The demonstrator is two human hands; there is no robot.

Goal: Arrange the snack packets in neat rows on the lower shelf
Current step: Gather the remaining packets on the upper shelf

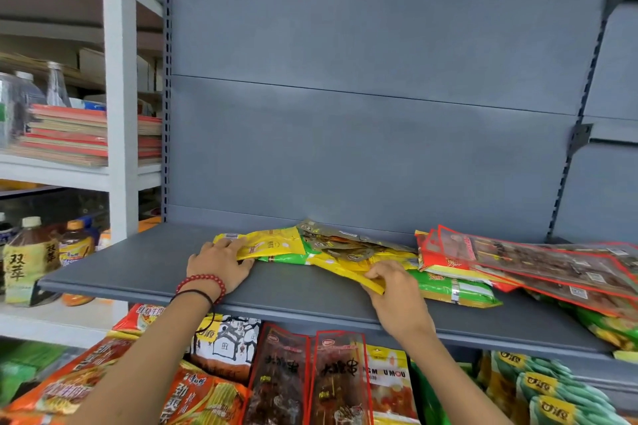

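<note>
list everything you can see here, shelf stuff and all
grey shelf: one, grey, centre
back panel: one, grey, behind the shelf
yellow packets: at least two, yellow, shelf middle, overlapping
brown packets: a few, grey-brown, on top of the yellow ones
green packets: several, green, right of middle, partly buried
red-edged packets: several, red and dark, shelf right, fanned out
lower packets: many, mixed colours, the shelf below
tea bottles: at least two, brown, white rack at left
booklets: one stack, red, upper left rack
bracelet: one, red beads, left wrist
left hand: rests on a yellow packet's end
right hand: pinches a yellow packet's front edge
</note>
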